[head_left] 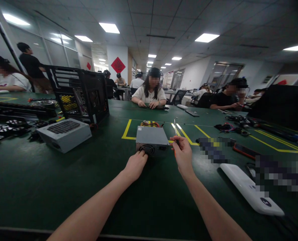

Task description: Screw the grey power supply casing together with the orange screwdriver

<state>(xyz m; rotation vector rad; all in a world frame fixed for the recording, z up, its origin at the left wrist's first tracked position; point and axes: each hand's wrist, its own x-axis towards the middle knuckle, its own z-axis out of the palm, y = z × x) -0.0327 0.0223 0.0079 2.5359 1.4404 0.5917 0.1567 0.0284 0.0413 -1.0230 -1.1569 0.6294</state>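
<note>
A grey computer power supply (152,134) lies on the green table in front of me, its fan side facing me and a bundle of coloured cables (150,124) behind it. My left hand (136,164) grips its lower front edge near the fan grille, fingers curled and partly hidden. Just right of the case, my right hand (183,154) is closed around a screwdriver (175,129). The shaft points upward, and a bit of orange handle shows below the fingers.
To the left, a second power supply (66,134) sits before a black computer case (80,93). A white device (251,189), an orange-edged phone (247,150) and cables (236,124) lie to the right. Across the table sits a person (151,90). Yellow tape (125,132) marks the tabletop.
</note>
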